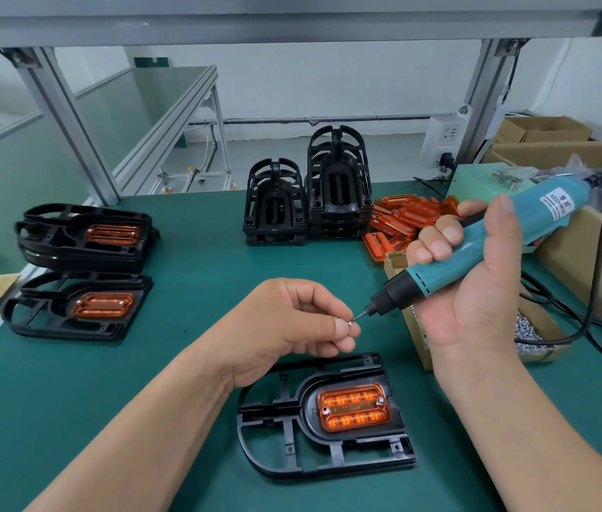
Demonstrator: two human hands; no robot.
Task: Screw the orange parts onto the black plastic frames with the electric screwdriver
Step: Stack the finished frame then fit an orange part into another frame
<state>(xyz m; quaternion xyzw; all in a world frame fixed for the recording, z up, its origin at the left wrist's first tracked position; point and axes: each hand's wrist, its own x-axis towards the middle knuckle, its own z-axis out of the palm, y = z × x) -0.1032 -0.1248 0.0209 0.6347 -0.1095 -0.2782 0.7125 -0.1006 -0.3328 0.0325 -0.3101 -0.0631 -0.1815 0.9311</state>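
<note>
1 frame [306, 412] below L hand [292, 319]

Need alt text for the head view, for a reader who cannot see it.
The left hand pinches a screw at the bit of a teal electric screwdriver gripped in the right hand, above a black frame with an orange part seated in it on a green workbench. Finished frames lie left; bare frames and loose orange parts behind.

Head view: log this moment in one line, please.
left hand: pinches screw at bit tip | right hand: grips electric screwdriver | orange part: on black frame | step: loading screw
</note>
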